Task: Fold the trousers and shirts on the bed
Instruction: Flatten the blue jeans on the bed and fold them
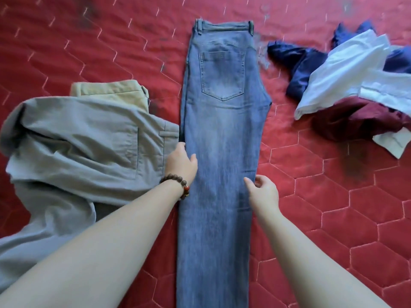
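Grey crumpled trousers (73, 152) crowd the bed's left edge; left hand (181, 161) grips the folded blue denim jeans (220, 152), right hand (263, 192) pinches their other side.

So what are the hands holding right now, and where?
Both grip the jeans at mid-leg: left hand on the left edge, right hand on the right edge.

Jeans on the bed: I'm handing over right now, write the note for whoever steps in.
Left hand grips the jeans' left edge at mid-leg; right hand pinches the right edge.
Jeans lie flat on the bed, halved lengthwise, waistband far, back pocket up.
Left: crumpled grey trousers over folded beige trousers.
Right: a heap of white, navy and maroon shirts, unfolded.
Left to do: finish the jeans, grey trousers, shirts.
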